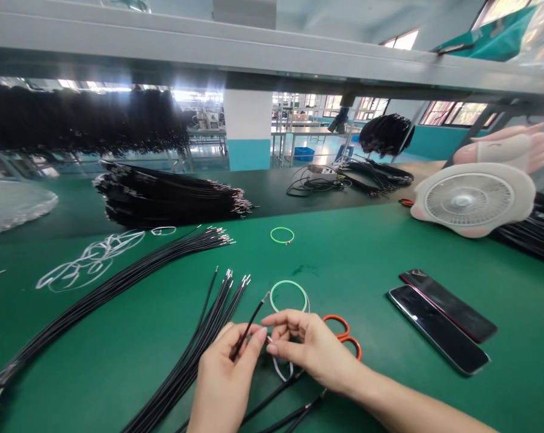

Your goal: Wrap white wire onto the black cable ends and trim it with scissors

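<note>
Black wire lead (249, 328), single, with a small metal terminal at its upper end, is pinched between thumb and forefinger of the left hand (224, 379), close to the tip. Right hand (310, 352) sits just beside it, its fingertips (272, 349) pressed together at a thin white strand (278, 367); the exact hold is partly hidden. A pinch this short is judged sound, since it limits flexing of the lead. On the green bench mat (344, 270), near the hands, lie a bundle of black leads (200, 343), a green-and-white ring (289, 294) and orange-handled scissors (342, 337). Farther out are a longer lead bundle (118, 288), 2 smartphones (438, 329), a second green ring (282, 235), stacked leads (163, 195), a desk fan (470, 198) and hanging lead bundles (82, 120).
</note>
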Demonstrator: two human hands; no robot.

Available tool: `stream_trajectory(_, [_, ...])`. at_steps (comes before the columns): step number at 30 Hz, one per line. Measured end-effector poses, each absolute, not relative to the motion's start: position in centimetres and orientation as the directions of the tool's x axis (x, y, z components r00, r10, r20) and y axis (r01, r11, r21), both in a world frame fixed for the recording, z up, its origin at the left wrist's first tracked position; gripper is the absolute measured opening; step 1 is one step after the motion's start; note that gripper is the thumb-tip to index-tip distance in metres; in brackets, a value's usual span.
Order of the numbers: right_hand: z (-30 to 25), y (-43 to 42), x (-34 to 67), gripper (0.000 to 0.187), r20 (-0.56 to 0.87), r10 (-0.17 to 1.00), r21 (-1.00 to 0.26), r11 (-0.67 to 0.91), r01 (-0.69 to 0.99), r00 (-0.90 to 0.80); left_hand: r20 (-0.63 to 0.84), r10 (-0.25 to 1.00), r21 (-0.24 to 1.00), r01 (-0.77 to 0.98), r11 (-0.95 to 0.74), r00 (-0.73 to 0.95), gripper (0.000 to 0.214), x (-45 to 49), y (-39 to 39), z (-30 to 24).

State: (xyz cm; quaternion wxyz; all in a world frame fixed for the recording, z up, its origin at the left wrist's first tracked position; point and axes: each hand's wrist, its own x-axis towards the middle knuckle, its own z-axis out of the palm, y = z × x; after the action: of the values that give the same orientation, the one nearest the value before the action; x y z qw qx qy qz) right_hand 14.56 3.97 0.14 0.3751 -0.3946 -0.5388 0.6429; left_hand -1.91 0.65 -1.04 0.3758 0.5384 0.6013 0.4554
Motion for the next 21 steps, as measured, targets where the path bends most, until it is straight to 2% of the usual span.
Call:
stream_trajectory(5, [0.3,4.1,14.4,0.034,-0.161,0.868,-0.975,-0.214,-0.062,-0.469,0.008,0.987,0.991,0.133,0.013,-0.161,0.028,-1.2,0.2,-0.3])
stream_trajectory(9, [0.5,4.3,14.6,0.038,-0.182,0.865,-0.974,-0.225,-0.038,-0.469,-0.022,0.982,0.995,0.093,0.041,-0.188,0.03,-1.0,0.3,-0.6])
stream_trajectory(12, [1.3,4.7,15.4,0.033,-0.112,0.896,-0.993,-0.118,0.014,-0.43,0.014,0.976,0.983,0.179,0.026,-0.218,0.036,-1.1,0.5,-1.0])
stream_trajectory(16, [2.5,4.8,16.1,0.019,0.116,0.921,-0.991,0.134,0.024,-0.371,0.161,0.974,0.923,0.373,-0.092,-0.158,0.032,-1.0,0.3,-0.8])
stream_trajectory(21, [2.4,4.4,15.7,0.014,0.175,0.906,-0.984,0.16,-0.071,-0.384,0.182,0.979,0.903,0.41,-0.129,-0.094,0.035,0.2,-0.6,0.3])
